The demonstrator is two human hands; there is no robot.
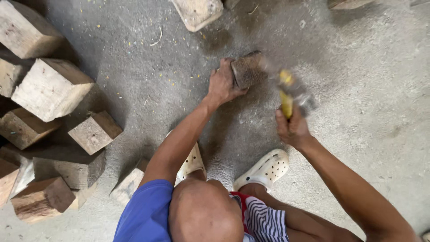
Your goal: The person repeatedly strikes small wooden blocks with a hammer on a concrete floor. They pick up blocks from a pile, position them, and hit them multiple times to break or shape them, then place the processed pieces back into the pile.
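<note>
Nearest us, our white clogs (265, 169) stand on the concrete floor (367, 89). Our right hand (292, 130) is closed around a yellow-handled tool (289, 92), its head blurred beyond telling. Further out, our left hand (222, 84) grips a small wood block (247, 69) resting on the floor. More blocks (51, 89) lie left, some cut off by the frame edge

Wood blocks (51, 89) (perhaps offcuts), concrete floor (367, 89)
</note>
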